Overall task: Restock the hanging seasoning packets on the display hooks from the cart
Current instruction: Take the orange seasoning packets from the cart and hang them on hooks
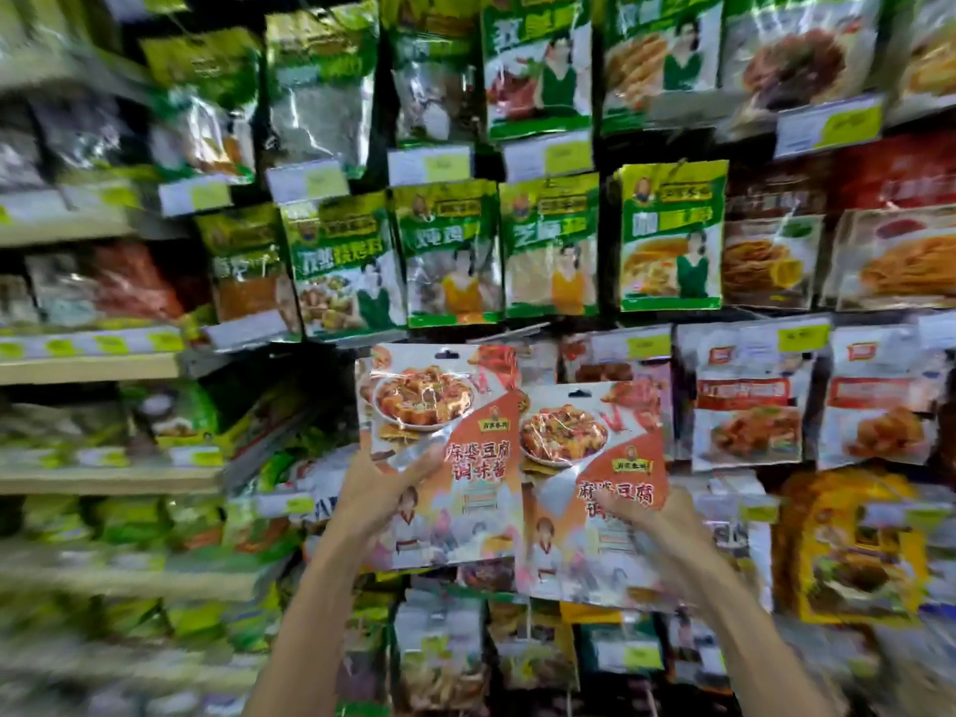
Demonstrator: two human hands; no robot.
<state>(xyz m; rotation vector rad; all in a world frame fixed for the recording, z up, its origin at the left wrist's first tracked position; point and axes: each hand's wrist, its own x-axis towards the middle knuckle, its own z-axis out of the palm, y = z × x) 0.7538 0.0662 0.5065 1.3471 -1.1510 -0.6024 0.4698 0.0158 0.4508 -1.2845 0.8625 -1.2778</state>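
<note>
Pinched at its lower left edge between the thumb and fingers of the left hand, an orange seasoning packet is held upright just below the middle of the frame. Gripped at its lower right by the right hand, a second orange packet is held just beside it, slightly lower, their edges touching. Behind both, green packets are hung in rows across the upper half above yellow price tags, and blurred shelves are seen at the left.
</note>
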